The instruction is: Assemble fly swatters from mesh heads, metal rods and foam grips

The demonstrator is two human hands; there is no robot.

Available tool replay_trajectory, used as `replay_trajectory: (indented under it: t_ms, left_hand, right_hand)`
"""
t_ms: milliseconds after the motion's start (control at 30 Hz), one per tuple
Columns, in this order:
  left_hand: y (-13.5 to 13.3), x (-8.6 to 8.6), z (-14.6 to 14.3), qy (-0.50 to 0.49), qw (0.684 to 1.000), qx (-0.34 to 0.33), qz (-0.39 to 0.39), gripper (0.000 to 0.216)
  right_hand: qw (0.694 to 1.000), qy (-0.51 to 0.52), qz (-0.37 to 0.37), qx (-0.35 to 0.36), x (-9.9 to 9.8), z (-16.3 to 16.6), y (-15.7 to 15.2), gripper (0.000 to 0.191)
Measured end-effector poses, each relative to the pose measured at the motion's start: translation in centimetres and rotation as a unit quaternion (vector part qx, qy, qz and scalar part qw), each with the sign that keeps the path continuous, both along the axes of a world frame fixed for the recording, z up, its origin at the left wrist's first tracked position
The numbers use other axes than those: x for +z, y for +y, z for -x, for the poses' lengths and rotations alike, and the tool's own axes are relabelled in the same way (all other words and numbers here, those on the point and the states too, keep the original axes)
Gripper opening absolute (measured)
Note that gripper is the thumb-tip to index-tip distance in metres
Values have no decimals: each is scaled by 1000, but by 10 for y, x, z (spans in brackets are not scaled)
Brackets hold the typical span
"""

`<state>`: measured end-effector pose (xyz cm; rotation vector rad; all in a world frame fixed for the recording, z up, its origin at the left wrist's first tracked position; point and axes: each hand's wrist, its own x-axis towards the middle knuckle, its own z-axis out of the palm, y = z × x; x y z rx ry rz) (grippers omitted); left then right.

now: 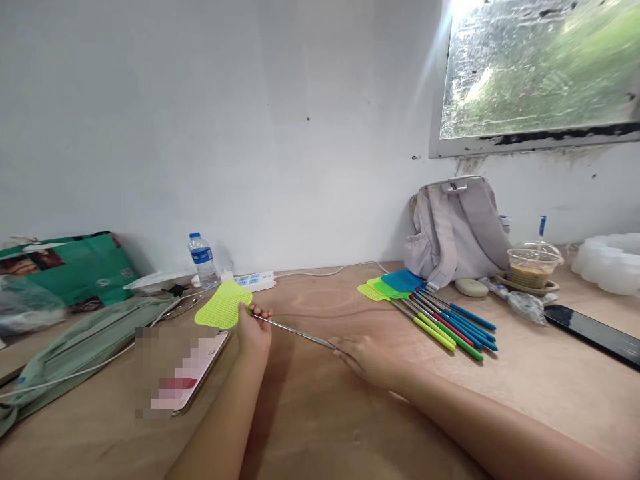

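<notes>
A fly swatter with a yellow-green perforated head and a thin metal rod is held in both hands above the wooden table. My left hand is closed at the joint of head and rod, thumb against the head's lower edge. Fingers pressed together, my right hand grips the rod's other end; the handle is hidden there. Right of it, several fly swatters lie fanned in a pile, with yellow, green, red and blue handles and heads overlapping toward the wall.
A phone lies left of my left forearm, near a green cloth bag. Behind stand a water bottle and a power strip. At right are a backpack, an iced drink cup, a black phone and white containers.
</notes>
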<state>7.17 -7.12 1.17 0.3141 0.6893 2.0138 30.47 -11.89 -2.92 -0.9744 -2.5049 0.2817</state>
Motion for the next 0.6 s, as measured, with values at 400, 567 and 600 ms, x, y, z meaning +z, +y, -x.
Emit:
replay_trajectory:
  t_ms: [400,567,600]
  left_hand:
    - [1,5,16,-14,1000,14,4,34]
    - [1,5,22,0,1000,18,3,33]
    - [0,5,24,1,1000,21,3,32]
  right_hand:
    - [1000,-20,0,9,7,0,-4,37]
    - [1000,-9,8,11,1,-1,1,37]
    - [1000,-9,11,13,1,-2,2,37]
